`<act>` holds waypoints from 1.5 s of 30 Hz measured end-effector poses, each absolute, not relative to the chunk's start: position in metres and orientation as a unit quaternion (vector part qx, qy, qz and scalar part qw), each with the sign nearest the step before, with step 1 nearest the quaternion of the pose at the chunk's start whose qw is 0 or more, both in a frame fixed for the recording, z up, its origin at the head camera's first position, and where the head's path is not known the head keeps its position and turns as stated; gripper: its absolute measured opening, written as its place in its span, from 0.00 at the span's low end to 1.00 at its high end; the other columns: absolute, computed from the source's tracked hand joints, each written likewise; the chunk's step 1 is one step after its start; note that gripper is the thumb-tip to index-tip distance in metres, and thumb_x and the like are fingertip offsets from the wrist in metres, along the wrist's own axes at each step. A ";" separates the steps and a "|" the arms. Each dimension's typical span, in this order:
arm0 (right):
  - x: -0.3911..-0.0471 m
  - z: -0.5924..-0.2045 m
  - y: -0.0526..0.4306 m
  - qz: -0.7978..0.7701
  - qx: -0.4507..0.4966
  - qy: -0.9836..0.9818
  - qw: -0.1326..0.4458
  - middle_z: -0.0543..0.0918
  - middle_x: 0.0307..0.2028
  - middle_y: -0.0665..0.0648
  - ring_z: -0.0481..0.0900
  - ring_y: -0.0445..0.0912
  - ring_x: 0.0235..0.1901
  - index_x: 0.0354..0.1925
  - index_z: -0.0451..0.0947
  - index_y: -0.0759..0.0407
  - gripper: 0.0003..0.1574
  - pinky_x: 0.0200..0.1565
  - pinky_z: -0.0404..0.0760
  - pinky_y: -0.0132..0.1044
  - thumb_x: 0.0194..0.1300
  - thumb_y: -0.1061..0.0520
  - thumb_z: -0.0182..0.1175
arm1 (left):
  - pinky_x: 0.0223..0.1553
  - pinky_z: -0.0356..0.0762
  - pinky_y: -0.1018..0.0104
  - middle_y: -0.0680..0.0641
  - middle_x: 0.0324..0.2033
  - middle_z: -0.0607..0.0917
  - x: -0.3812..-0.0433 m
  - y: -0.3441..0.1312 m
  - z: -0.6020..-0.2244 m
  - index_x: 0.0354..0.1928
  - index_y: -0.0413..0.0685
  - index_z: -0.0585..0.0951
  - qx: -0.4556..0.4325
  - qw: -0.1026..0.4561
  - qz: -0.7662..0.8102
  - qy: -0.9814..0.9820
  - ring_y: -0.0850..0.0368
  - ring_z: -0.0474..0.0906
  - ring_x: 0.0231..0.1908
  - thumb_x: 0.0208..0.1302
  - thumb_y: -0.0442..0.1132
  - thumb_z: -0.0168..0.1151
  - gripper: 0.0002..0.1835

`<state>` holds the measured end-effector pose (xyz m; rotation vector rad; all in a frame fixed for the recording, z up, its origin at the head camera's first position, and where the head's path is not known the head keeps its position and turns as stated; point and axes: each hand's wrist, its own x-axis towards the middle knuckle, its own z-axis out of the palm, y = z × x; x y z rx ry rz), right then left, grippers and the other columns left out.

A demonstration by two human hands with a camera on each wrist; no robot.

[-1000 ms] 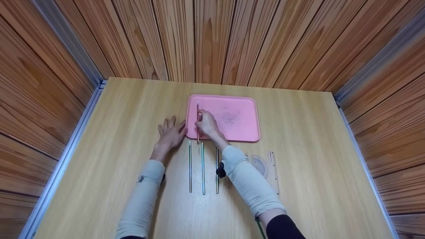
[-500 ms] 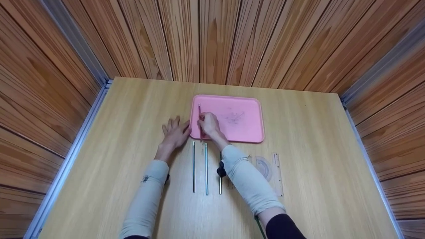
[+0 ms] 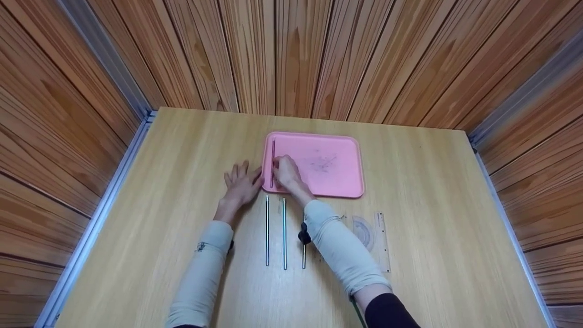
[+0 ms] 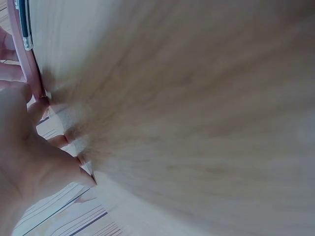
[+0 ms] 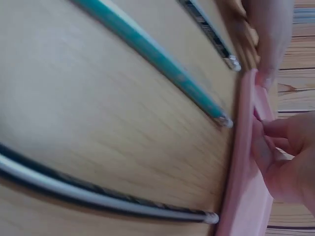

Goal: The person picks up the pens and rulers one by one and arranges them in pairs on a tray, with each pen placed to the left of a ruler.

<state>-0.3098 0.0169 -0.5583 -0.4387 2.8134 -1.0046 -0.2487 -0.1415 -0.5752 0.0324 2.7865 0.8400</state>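
We see a pink tray (image 3: 337, 184) in smooth plastic, semi-gloss w/ dark marks on the flr. Red pencil (image 3: 273, 148): smooth, finish too small to judge. Teal pencil (image 5: 157, 59): glossy coat, shiny metal-look ferrule (image 5: 225, 120). Protractor (image 3: 363, 232) & ruler (image 3: 383, 243): clear plastic, smooth. We'd call the tabletop (image 3: 136, 228) satin wood-grain, wall panels (image 3: 296, 59) wood-look, side rail (image 3: 98, 221) bare metal, pale sleeves (image 3: 341, 246) matt creased cloth.

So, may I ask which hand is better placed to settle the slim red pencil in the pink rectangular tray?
Probably the right hand: it pinches the pencil inside the tray, while the left hand touches its rim.
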 end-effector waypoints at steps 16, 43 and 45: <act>-0.292 -0.557 0.025 -0.343 -0.174 0.922 0.037 0.83 0.44 0.59 0.82 0.50 0.43 0.56 0.81 0.61 0.19 0.47 0.82 0.42 0.68 0.57 0.61 | 0.71 0.18 0.32 0.41 0.80 0.42 -0.249 -0.142 -0.575 0.77 0.68 0.58 0.009 0.117 0.280 0.953 0.34 0.27 0.77 0.75 0.64 0.38 0.31; -0.254 -0.545 0.112 -0.185 -0.283 0.941 0.010 0.74 0.64 0.60 0.69 0.57 0.66 0.68 0.70 0.54 0.42 0.70 0.63 0.55 0.62 0.39 0.67 | 0.69 0.16 0.31 0.39 0.79 0.40 -0.249 -0.143 -0.576 0.77 0.67 0.56 0.025 0.123 0.286 0.950 0.32 0.25 0.77 0.76 0.63 0.36 0.31; -0.250 -0.545 0.118 -0.181 -0.277 0.943 0.022 0.72 0.66 0.60 0.66 0.57 0.69 0.70 0.67 0.53 0.46 0.72 0.59 0.56 0.60 0.37 0.68 | 0.69 0.16 0.31 0.39 0.79 0.40 -0.248 -0.143 -0.576 0.78 0.66 0.55 0.025 0.124 0.284 0.951 0.32 0.25 0.77 0.76 0.63 0.36 0.32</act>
